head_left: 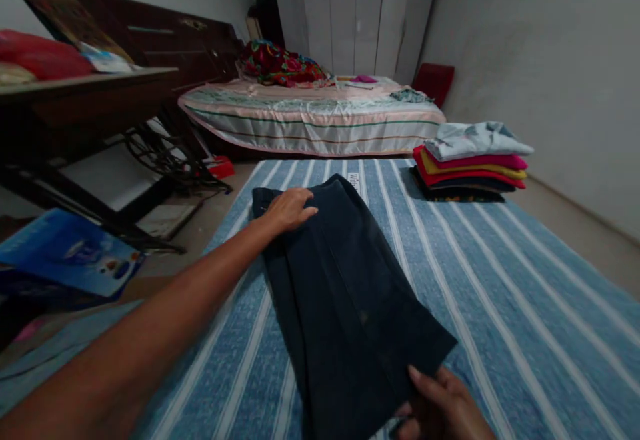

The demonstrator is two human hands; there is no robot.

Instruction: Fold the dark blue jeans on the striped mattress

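Observation:
Dark navy trousers (pixel 345 293), folded lengthwise, lie on a blue-and-white striped mattress (pixel 480 307). My left hand (pixel 290 209) rests on top of them at the waistband end, thumb apart from the fingers, not visibly pinching the cloth. At the near end, my right hand (pixel 443 403) holds the hem, the thumb on top and the fingers under it. That edge looks slightly raised. The bottom of the frame cuts off the trousers' near left corner.
A stack of folded clothes (pixel 473 163) stands at the mattress's far right. Behind is a bed (pixel 320 120) with a floral blanket (pixel 285 63). On the left are a sewing-machine table (pixel 90 83) and a blue box (pixel 75 253). A wall (pixel 550 60) bounds the right.

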